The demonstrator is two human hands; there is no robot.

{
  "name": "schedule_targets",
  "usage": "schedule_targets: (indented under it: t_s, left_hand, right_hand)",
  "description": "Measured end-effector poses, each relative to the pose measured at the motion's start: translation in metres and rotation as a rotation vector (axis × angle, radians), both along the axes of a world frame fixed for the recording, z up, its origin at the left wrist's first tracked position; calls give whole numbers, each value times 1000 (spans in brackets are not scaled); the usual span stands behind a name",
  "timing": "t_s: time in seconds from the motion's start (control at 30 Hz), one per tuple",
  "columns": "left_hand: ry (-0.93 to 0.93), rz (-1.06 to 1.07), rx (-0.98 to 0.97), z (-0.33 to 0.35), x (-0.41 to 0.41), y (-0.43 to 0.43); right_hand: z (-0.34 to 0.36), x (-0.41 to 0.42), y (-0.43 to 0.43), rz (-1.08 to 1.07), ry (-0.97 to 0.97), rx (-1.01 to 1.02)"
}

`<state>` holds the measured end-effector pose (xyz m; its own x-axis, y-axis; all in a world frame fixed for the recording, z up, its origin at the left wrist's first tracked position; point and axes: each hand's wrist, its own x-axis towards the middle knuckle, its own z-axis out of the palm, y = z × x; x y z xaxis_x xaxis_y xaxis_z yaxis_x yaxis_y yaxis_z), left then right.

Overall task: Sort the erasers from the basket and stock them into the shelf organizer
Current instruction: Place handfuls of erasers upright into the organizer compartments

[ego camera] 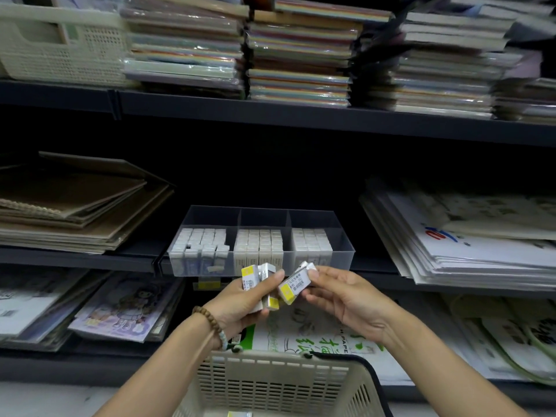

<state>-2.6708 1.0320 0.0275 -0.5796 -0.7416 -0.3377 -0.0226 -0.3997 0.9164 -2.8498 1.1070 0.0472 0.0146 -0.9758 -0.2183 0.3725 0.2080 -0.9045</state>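
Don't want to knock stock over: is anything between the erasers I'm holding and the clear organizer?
Nothing visible. The erasers held by the left hand and right hand sit just in front of the organizer; only its own clear front wall lies between, and its top is open.

Left hand [240,299] grips several erasers [255,273]; right hand [340,296] pinches one eraser [293,285]. Both are held near the clear organizer [261,266] on the shelf [90,260], above the basket [270,383].
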Motion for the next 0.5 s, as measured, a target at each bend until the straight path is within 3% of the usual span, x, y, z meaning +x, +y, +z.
schedule_targets:
  t_s: [0.2,0.33,0.5]
  left_hand:
    - [-24,-59,-11,8,-9,-4]
    - [0,66,-44,22,-23,-25]
    - [76,213,-213,39,-44,-69]
  right_hand:
    - [5,-10,5,-34,69,19]
    - [30,-39,-1,-63,78,-25]
    - [74,-93,-33,-184,365,-60]
